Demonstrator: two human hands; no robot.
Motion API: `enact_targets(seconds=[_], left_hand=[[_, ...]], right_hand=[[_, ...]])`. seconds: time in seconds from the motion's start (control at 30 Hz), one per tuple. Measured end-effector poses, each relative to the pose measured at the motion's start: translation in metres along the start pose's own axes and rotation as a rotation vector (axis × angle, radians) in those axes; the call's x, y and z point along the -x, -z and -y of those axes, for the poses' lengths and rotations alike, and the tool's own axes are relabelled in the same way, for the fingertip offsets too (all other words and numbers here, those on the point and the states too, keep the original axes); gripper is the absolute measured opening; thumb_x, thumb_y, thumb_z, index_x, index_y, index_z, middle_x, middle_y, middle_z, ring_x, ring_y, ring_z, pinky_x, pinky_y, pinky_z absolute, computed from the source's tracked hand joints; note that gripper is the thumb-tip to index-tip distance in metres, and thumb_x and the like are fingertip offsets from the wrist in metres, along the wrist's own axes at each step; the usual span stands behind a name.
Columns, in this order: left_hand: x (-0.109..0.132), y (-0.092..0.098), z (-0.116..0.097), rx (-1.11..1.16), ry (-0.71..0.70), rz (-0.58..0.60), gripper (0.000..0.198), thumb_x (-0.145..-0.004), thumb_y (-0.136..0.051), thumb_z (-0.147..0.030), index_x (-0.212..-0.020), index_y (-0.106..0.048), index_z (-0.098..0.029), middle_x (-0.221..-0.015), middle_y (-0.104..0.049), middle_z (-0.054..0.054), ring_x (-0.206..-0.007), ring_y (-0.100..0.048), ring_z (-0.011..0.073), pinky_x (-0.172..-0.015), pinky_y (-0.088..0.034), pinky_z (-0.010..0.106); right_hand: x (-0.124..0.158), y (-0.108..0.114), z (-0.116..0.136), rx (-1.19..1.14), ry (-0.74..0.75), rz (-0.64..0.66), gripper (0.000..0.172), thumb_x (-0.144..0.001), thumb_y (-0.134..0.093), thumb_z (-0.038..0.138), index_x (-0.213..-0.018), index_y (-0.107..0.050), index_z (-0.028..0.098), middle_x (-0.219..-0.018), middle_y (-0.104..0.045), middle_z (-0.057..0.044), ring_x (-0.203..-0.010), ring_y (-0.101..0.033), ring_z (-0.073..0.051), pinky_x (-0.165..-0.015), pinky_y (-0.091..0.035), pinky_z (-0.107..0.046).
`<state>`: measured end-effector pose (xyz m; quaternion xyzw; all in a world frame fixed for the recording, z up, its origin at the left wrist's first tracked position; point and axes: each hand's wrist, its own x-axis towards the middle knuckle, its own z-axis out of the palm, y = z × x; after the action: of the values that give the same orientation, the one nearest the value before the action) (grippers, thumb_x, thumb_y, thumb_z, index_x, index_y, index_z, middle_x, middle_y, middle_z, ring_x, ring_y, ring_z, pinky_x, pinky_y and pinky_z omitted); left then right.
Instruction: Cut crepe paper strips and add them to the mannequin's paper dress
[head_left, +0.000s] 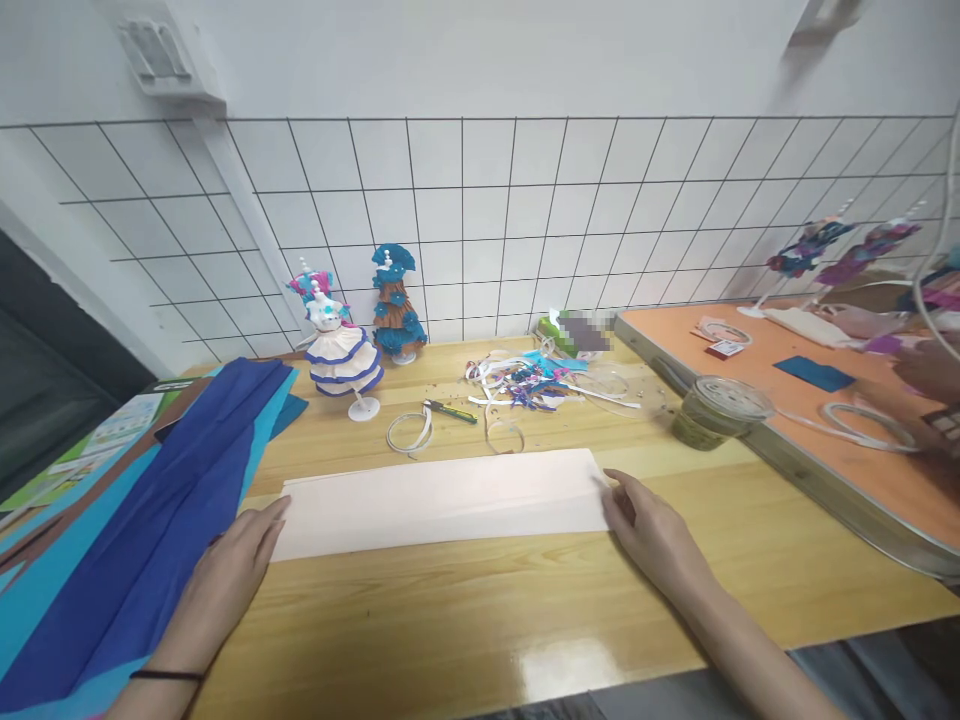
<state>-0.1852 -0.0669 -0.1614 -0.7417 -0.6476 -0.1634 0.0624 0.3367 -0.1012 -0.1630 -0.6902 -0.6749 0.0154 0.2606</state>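
This looks like a craft room — a place for making pretty things. A little white and blue dress [345, 360] and a little brown and blue dress [396, 310] stand on the wooden worktop [450, 610]. Near them are a cutter knife [452, 411], a curled strip [410, 433] and a messy heap of scraps [525, 382]. Big blue sheets [165, 500] lie on the left. An orange worktop [847, 490] is right beside it, with more small dresses [806, 250] — and another person's hand [911, 415] shows there too.
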Motion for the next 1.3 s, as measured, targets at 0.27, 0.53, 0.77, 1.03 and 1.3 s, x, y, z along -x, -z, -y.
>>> enact_targets(seconds=[0.27,0.53,0.77,1.03,1.3], left_hand=[[-0.001,0.001,-0.001,-0.005,0.006,-0.003,0.046,-0.088,-0.028,-0.04,-0.123,-0.051,-0.019,-0.111,-0.062,0.009,-0.094,-0.061,0.0227,-0.075,-0.048,0.03],[-0.001,0.003,-0.003,0.107,0.062,-0.01,0.052,-0.085,-0.034,-0.048,-0.124,-0.05,-0.018,-0.12,-0.059,0.008,-0.106,-0.057,0.0232,-0.087,-0.046,0.031],[0.012,0.016,0.006,0.302,0.259,0.056,0.058,-0.074,-0.052,-0.056,-0.119,-0.056,-0.02,-0.083,-0.069,0.001,-0.08,-0.066,0.0184,-0.067,-0.052,0.022],[0.039,0.034,0.018,0.373,-0.017,0.118,0.029,-0.076,-0.053,-0.051,-0.081,-0.071,-0.028,-0.097,-0.069,0.001,-0.093,-0.064,0.0194,-0.082,-0.052,0.027],[0.022,0.06,-0.02,0.287,-0.212,0.042,0.024,-0.082,-0.05,-0.041,-0.088,-0.067,-0.025,-0.092,-0.065,0.002,-0.09,-0.06,0.0175,-0.077,-0.05,0.027]], right_hand=[[0.0,-0.001,-0.004,-0.043,-0.003,-0.007,0.036,-0.086,-0.038,0.036,-0.115,-0.05,0.017,-0.084,-0.067,-0.007,-0.075,-0.064,-0.021,-0.063,-0.05,-0.031],[0.0,0.002,-0.002,-0.094,0.0,0.014,0.037,-0.086,-0.041,0.04,-0.111,-0.053,0.017,-0.084,-0.066,-0.008,-0.075,-0.062,-0.022,-0.067,-0.049,-0.033],[0.005,0.018,-0.003,-0.395,-0.064,0.192,0.046,-0.083,-0.05,0.045,-0.121,-0.051,0.019,-0.097,-0.065,-0.009,-0.084,-0.061,-0.022,-0.073,-0.051,-0.034],[0.02,0.048,-0.006,-0.423,0.209,0.413,0.022,-0.087,-0.046,0.03,-0.087,-0.067,0.023,-0.098,-0.062,-0.009,-0.098,-0.056,-0.023,-0.084,-0.047,-0.037],[-0.016,0.042,0.008,-0.077,0.433,0.269,0.026,-0.091,-0.041,0.023,-0.105,-0.062,0.021,-0.102,-0.062,-0.01,-0.096,-0.057,-0.021,-0.083,-0.045,-0.037]])
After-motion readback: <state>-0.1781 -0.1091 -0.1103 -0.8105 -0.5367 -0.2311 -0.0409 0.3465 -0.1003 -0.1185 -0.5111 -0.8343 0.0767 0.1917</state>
